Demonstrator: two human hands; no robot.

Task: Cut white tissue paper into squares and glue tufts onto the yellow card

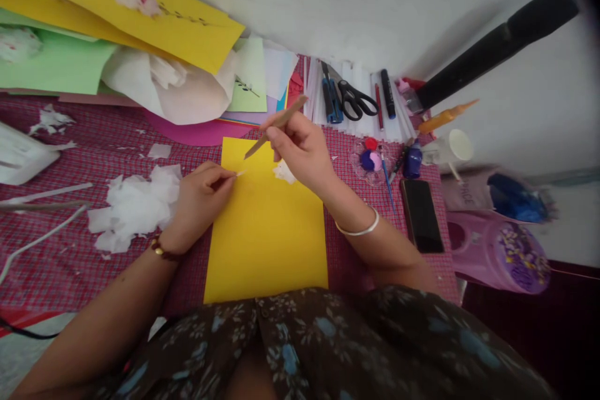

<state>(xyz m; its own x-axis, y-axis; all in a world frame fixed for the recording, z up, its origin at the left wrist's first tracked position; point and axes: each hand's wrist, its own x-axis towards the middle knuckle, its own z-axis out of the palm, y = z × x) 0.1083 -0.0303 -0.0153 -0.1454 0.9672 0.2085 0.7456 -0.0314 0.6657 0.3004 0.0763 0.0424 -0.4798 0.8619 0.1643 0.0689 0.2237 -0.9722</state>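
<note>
A yellow sheet of paper [267, 231] lies in front of me on the checked tablecloth. My left hand [204, 197] rests at its left edge, thumb and fingertips pinching a small white scrap [240, 173], probably tissue paper. Over the upper part of the sheet, my right hand [300, 147] is closed around a brown pointed stick [276, 127], its tip angled down to the left, near but apart from the scrap. Partly hidden under the right hand, a white tissue cluster [284, 171] sits on the yellow sheet. A pile of torn white tissue paper [135, 206] is beside my left wrist.
Black-handled scissors [357, 100], a blue cutter [332, 100] and a marker [388, 94] lie on white strips at the back. A paint dish [370, 159], thin brush [387, 178] and phone [422, 215] are on the right. Decorated yellow sheets [187, 25] lean at back left.
</note>
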